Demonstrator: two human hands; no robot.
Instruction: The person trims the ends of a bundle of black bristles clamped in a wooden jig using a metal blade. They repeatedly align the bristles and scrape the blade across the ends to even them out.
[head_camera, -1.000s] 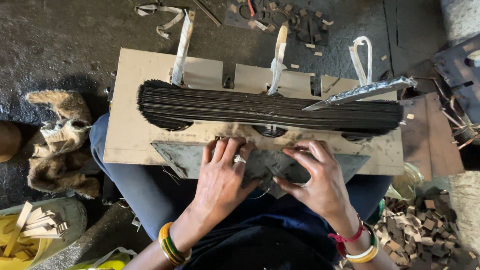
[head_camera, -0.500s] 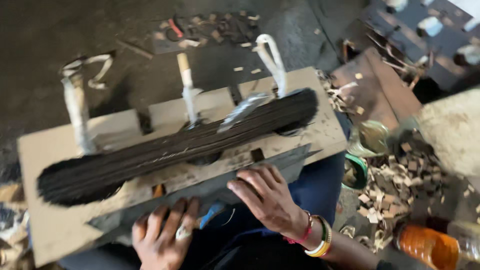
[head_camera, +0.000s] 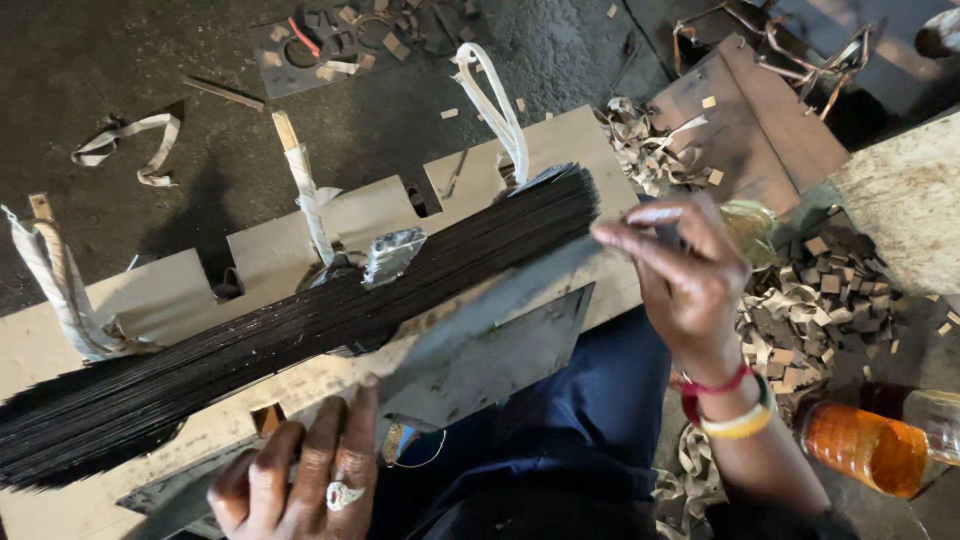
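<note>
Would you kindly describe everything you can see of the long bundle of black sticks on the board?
The bundle of black sticks is long, dense and made of thin dark rods packed side by side. It lies flat and slantwise across the pale notched board, its trimmed end up right near the right hand. A grey metal strip lies along it, and white cloth-wrapped pegs stand beside it.

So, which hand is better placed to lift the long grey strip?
Probably the right hand: it seems to grip the far end of the grey strip. The left hand only rests flat on the near end.
</note>
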